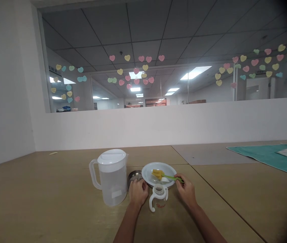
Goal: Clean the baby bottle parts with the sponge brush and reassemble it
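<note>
"Since I can't see it, what are the hands doing?"

"Lower centre, the right hand (186,190) grips a green-handled utensil (171,177), its far end at yellow pieces (157,173) in a white dish (145,172). The left hand (138,193) curls beside a metal bowl (134,173) (its grip I can't tell)."

"How far along?"

"Apparently unfinished: yellow pieces remain dished; the handled bottle (159,198) below stands uncapped."

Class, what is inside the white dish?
A yellow item and part of a green utensil, held by the right hand. Whatever lies directly under the yellow item is covered; the bottle hides part of the dish.
</note>
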Tool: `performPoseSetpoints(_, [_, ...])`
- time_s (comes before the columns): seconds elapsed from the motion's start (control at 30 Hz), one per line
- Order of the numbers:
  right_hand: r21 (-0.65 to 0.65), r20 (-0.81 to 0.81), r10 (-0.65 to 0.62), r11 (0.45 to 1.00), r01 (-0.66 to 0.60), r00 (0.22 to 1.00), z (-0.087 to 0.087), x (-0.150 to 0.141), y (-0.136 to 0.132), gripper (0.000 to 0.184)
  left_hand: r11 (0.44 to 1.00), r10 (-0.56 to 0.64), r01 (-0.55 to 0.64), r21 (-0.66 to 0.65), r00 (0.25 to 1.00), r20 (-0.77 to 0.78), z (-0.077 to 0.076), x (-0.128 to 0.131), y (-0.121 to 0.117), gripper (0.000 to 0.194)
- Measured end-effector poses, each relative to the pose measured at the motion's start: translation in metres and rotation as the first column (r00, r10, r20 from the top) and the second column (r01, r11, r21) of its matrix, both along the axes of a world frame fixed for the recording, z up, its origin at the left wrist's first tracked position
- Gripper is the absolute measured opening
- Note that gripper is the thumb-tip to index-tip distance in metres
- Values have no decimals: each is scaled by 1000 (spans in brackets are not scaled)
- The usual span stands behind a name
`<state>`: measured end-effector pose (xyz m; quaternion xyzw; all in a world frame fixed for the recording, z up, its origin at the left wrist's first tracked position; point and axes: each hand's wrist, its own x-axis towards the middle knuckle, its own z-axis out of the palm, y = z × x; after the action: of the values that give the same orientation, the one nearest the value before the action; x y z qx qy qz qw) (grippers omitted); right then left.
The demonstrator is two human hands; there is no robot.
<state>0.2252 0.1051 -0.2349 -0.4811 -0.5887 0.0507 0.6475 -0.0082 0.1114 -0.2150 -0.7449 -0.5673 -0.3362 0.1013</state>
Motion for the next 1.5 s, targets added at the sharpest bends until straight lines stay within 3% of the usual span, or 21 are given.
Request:
performPoseSetpoints(0.1, [-45, -121, 37, 998, -43, 992, 3, 0, 0, 24, 993, -2, -13, 121, 992, 124, 6, -2, -4, 17])
performPoseSetpoints(0.23, [-41, -256, 9, 999, -20, 967, 4, 3, 3, 24, 974, -133, 98, 204, 978, 163, 7, 0, -5, 24])
performPoseSetpoints(0.33, [-22, -312, -7, 1000, 0, 950, 3, 5, 6, 23, 974, -176, 155, 163, 977, 123, 1, 4, -1, 29])
performPoseSetpoints(0.5, [-5, -353, -2, 1000, 0, 935, 5, 5, 5, 21, 986, -156, 146, 78, 977, 148, -8, 7, 5, 42])
performPoseSetpoints(0.63, [-14, -419, -20, 1000, 16, 908, 9, 4, 3, 19, 976, -219, 215, 44, 962, 161, -2, 10, 1, 38])
performPoseSetpoints(0.83, [-71, -494, -38, 997, 3, 869, 9, 5, 6, 22, 945, -323, 310, 106, 933, 156, 10, 19, -9, 30])
performPoseSetpoints(1.1, [-108, -664, 49, 981, -160, 746, 13, 5, 6, 16, 926, -300, 212, 313, 915, 269, 7, 19, -9, 27])
performPoseSetpoints(1.27, [-127, -653, 50, 977, -174, 755, 14, 2, 3, 17, 903, -359, 252, 347, 887, 290, 9, 17, -11, 28])
performPoseSetpoints(1.5, [-84, -635, 184, 949, -304, 750, 10, 1, 7, 18, 904, -367, 252, 345, 872, 325, 7, 21, -11, 24])
